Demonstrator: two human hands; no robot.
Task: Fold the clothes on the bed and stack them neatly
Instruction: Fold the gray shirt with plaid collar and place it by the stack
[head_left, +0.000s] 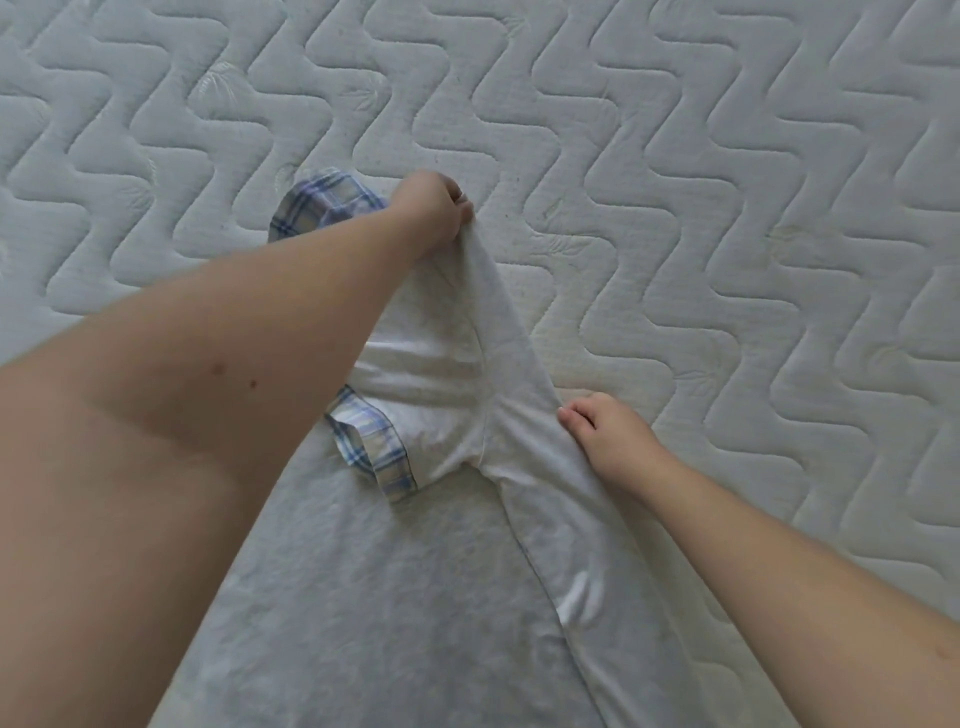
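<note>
A light grey shirt (415, 597) with blue-plaid trim (371, 447) lies on the white quilted mattress (675, 182) and runs from the frame's bottom up to the middle. My left hand (434, 213) reaches far across it and pinches the top of the fabric, pulling it up into a taut ridge. A second plaid piece (322, 205) shows just behind that hand. My right hand (605, 434) grips the shirt's right edge near the side seam, fingers curled on the cloth. My left forearm hides part of the shirt's left side.
The mattress spreads in all directions around the shirt, with a wavy stitched pattern. Its bare surface fills the far side and the right side of the view. No other clothes or stack are in view.
</note>
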